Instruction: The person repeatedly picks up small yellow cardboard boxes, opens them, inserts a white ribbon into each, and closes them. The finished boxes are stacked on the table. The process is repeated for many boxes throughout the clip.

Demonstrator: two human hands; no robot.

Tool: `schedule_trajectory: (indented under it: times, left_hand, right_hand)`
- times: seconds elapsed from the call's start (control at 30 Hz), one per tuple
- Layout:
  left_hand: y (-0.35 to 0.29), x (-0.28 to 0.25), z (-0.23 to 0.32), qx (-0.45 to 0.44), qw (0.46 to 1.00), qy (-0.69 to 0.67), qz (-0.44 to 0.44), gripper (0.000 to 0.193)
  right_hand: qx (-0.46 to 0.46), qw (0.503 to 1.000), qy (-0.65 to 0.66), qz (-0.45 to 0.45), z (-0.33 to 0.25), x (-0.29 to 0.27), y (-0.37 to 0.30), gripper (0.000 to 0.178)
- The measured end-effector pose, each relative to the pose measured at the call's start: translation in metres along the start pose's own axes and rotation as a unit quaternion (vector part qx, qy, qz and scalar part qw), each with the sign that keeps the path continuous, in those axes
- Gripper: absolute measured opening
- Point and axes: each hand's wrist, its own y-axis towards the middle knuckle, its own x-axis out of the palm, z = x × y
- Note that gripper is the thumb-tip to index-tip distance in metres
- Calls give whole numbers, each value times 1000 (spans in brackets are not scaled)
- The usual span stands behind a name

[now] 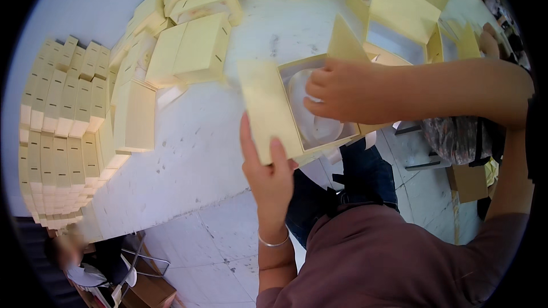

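A pale yellow gift box is tilted at the table's near edge, its two door-like flaps spread to the left and far right. My left hand grips the left flap, thumb on its face and fingers along the outer edge. Inside the box lies a whitish, translucent rounded insert. My right hand is over the box opening, fingers curled in toward the insert. Whether these fingers hold anything is hidden.
Stacked yellow boxes stand at the left, with closed boxes nearer the middle. Open boxes lie far right on the white table. A person is at the lower left. A brown carton sits at the right.
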Motion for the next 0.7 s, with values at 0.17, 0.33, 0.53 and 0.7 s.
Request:
schedule_trajectory:
  times: [0.17, 0.33, 0.53, 0.7]
  left_hand:
    - [-25, 7, -20, -42, 977, -211, -12, 56]
    - [-44, 8, -27, -46, 978, -204, 3, 59]
    - [-56, 13, -15, -55, 988, -145, 15, 64]
    - [-75, 13, -14, -40, 991, -125, 41, 65]
  right_hand:
    - [112, 981, 147, 52, -1, 33, -62, 35]
    - [131, 961, 212, 121, -7, 69, -67, 33]
    - [-96, 950, 262, 137, -25, 66, 13, 25]
    - [99, 774, 624, -39, -55, 60, 24, 19]
